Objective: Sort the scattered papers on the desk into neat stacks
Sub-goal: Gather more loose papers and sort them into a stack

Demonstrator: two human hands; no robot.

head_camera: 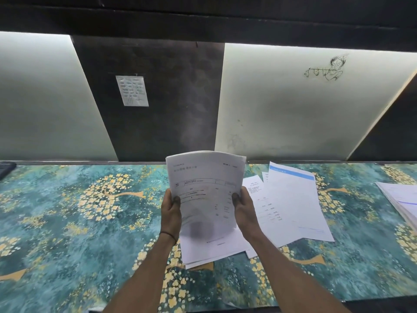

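I hold a bundle of white printed sheets [205,184] upright above the desk, its top edge curling back. My left hand [171,211] grips its left edge, thumb on the front. My right hand [244,211] grips the right edge the same way. Under the bundle lie loose white sheets [214,247] on the desk. To the right, several overlapping papers are spread out, the top one with a blue header band [295,199]. A thicker stack of papers [404,202] lies at the far right edge.
The desk [79,222] has a teal cover with yellow flower patterns. Dark and pale wall panels stand behind it, with a small printed note [132,90] pinned up. A dark object [5,169] sits at the far left edge.
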